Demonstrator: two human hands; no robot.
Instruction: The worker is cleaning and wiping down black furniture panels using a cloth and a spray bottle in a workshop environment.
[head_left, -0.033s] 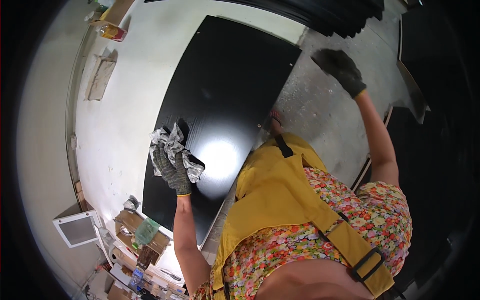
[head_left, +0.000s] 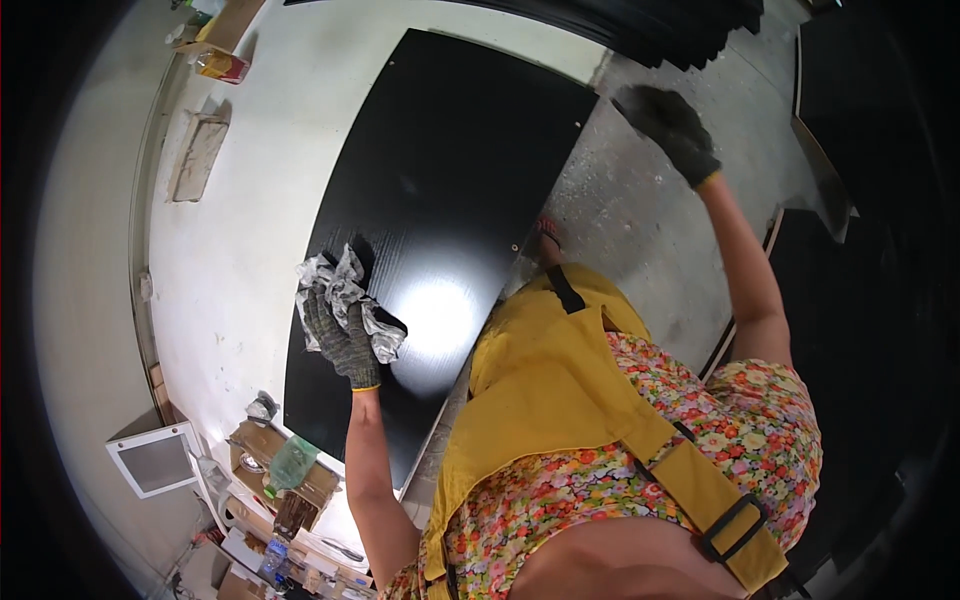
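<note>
Nearest, toward five o'clock, a yellow apron [head_left: 560, 390] over a flowered top [head_left: 690, 405]. Between eight and nine o'clock, the left hand [head_left: 343, 345] in a dark knit glove, laid over a crumpled grey-and-white wad [head_left: 346, 288], thumb apart from the fingers; cannot tell lightly resting from firmly gripping. Paper or cloth, likewise cannot tell. Probably light, soft and quick to bunch; best gathered by the middle, under the palm.

Directly beneath the wad, a glossy black panel [head_left: 440, 180], stretching from eight o'clock up toward twelve, flat on a pale surface [head_left: 240, 270]. Likely stiff and broad, with some weight; smooth-faced, so perhaps slippery under knit gloves and prone to scuffs. Better taken by the two opposite long edges, well away from the shiny middle.

Between one and two o'clock, the right hand [head_left: 665, 128], gloved alike, held out over the concrete floor [head_left: 640, 220], apart from the panel. No object visible in it; blurred, so cannot tell loose from clenched.

Between seven and eight o'clock, a green bottle [head_left: 290, 465]. Farther off, at ten, a pale block [head_left: 198, 158]. Toward one, a black ridged pile [head_left: 640, 30].
</note>
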